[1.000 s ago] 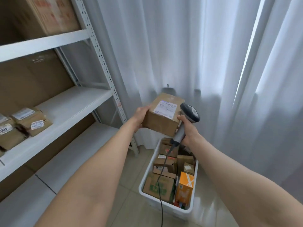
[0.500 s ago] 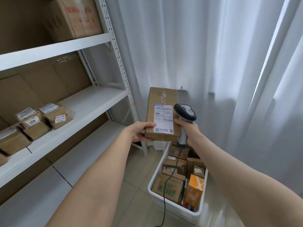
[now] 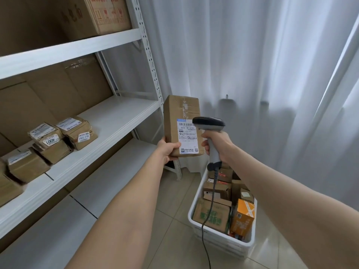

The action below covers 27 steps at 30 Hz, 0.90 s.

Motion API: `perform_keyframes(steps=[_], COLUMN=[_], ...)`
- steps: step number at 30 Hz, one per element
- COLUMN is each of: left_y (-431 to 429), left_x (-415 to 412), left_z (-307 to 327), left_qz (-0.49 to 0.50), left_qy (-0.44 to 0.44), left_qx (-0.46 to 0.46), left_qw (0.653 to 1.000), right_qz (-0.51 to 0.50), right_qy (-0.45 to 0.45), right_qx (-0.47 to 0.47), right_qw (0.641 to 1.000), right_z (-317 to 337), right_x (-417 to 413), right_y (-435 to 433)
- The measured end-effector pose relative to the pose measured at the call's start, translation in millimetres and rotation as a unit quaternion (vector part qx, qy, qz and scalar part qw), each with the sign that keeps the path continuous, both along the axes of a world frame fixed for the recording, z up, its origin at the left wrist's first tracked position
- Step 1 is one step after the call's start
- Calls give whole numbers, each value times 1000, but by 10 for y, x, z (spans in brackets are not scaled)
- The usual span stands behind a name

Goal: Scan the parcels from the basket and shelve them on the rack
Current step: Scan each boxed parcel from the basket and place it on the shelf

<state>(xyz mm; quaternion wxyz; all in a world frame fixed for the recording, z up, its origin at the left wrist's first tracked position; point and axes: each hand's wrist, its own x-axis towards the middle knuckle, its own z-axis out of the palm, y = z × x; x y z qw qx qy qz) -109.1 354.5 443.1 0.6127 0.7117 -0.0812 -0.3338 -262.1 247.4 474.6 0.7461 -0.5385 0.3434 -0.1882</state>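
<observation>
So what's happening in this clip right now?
A person is scanning parcels. The left hand holds a brown parcel upright, label facing the camera, while the right hand grips a corded scanner whose head sits beside the label. More parcels wait in the white basket on the floor, and several labelled ones already sit on the rack to the left.

— Where does the lens sit?
— Head-worn, wide-angle, looking forward and down along both forearms, close on the hands, rack (image 3: pixel 81 121) at left, basket (image 3: pixel 223 240) lower right, curtain (image 3: pixel 252 65) ahead.
</observation>
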Motion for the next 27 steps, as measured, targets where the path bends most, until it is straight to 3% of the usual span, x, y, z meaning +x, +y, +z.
perform_keyframes(steps=[20, 27], left_y=[404, 581], left_x=[771, 1038], left_z=[-114, -69], left_qz=[2, 12], left_qy=[41, 42], left_qx=[-19, -29], left_qw=[999, 999], right_qz=[20, 30], right_qy=[55, 37], right_qx=[-24, -21], right_qw=[998, 999], right_z=[250, 303], right_x=[607, 918], right_y=[513, 616])
